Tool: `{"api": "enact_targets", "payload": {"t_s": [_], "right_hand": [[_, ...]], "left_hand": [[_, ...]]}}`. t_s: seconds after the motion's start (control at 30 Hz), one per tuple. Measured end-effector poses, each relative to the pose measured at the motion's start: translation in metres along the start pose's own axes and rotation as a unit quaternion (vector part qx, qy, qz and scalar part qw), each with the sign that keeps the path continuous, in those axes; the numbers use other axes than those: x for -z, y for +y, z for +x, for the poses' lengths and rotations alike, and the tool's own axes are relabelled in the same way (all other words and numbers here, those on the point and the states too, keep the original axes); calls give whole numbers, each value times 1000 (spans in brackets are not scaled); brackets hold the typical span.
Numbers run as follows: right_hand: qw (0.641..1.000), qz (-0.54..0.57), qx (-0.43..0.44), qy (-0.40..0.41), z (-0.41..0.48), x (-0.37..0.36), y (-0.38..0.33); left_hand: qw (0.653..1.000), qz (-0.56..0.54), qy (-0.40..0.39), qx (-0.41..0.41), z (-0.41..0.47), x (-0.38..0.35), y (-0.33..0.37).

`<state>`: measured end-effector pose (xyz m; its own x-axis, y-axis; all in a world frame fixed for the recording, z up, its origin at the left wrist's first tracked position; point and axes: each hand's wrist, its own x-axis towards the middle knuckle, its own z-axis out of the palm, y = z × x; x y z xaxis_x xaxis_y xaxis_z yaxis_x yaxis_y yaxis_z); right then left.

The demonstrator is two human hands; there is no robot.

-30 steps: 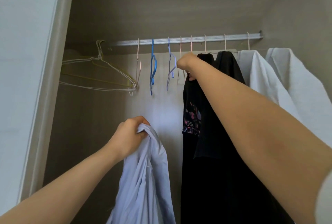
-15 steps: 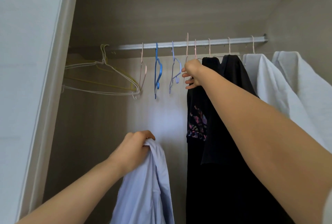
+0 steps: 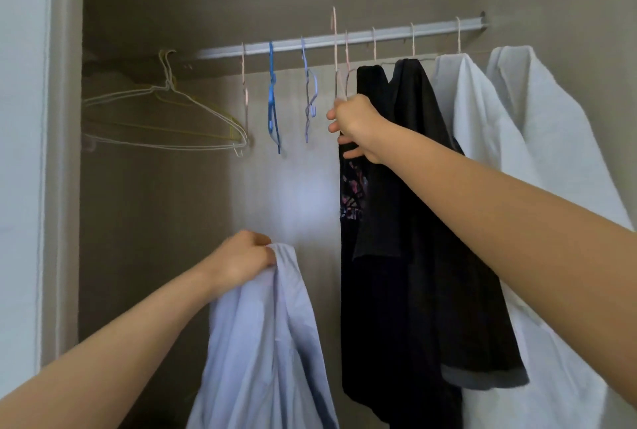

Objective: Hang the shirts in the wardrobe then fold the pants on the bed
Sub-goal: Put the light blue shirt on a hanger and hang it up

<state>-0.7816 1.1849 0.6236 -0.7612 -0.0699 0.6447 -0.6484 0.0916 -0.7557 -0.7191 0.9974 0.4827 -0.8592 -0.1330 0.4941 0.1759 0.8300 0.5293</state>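
My left hand [image 3: 241, 261] grips a light blue shirt [image 3: 265, 342] by its upper edge, and the shirt hangs down in front of the open wardrobe. My right hand [image 3: 355, 125] holds a pale pink wire hanger [image 3: 335, 49] just below its neck. The hanger's hook stands above the silver rail [image 3: 344, 39], clear of it. Its lower part is hidden behind my hand.
On the rail hang a pink [image 3: 244, 84], a blue [image 3: 273, 101] and a lilac hanger [image 3: 308, 91], two black shirts [image 3: 406, 222] and two white garments [image 3: 537, 153]. White and yellow wire hangers [image 3: 165, 118] hang at the far left. The wardrobe's left frame [image 3: 62, 153] stands close by.
My right hand has lifted the pink hanger, so its hook now stands above the rail. My left hand still holds the blue shirt at about the same height.
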Motion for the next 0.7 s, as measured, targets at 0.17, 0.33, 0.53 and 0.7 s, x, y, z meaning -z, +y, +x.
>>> {"api": "enact_targets", "payload": {"t_s": [0.17, 0.33, 0.53, 0.7], "right_hand": [[995, 34, -43, -78, -54, 24, 30], [986, 65, -53, -144, -113, 51, 56], [971, 90, -103, -194, -171, 95, 95], [945, 150, -137, -258, -203, 127, 130]], "left_hand": [[960, -225, -24, 166, -30, -13, 28], [932, -266, -61, 239, -55, -19, 50], [908, -318, 3, 272, -84, -36, 64], [893, -344, 83, 278, -109, -42, 60]]}}
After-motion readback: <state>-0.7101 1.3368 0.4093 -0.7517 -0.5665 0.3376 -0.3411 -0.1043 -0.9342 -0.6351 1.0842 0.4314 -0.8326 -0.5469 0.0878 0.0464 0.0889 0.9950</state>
